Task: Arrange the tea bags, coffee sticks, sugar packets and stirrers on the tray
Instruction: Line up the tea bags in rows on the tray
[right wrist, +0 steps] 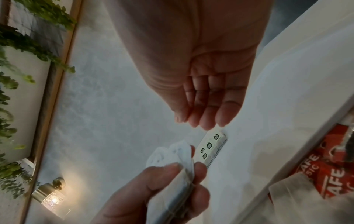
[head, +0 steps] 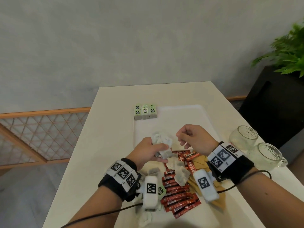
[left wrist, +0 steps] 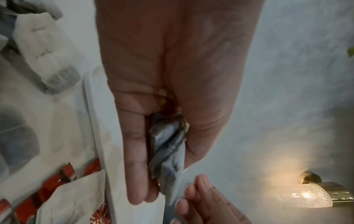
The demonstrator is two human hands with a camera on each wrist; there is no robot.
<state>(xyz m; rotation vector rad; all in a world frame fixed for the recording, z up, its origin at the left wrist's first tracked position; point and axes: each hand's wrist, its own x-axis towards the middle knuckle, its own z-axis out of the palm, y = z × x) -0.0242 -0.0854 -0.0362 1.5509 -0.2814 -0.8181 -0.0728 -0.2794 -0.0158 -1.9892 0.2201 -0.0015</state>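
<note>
Left hand (head: pixel 148 149) clamped round bunch of white paper tea bags (head: pixel 162 143) above white plastic tray (head: pixel 189 112), right hand (head: pixel 191 137) loosely curled and empty beside; best peeled off singly, laid against green-tagged row (head: pixel 145 111).

The tray (head: pixel 204 116) looks like smooth white plastic with a faint sheen, on a matt cream table (head: pixel 115 99). The coffee sticks (head: pixel 177 196) are glossy red foil. The tea bags (head: pixel 162 142) are thin, matt, papery mesh. The brown sugar packets (head: pixel 199 161) look like matt paper. Two mugs (head: pixel 243 137) are textured clear glass.
</note>
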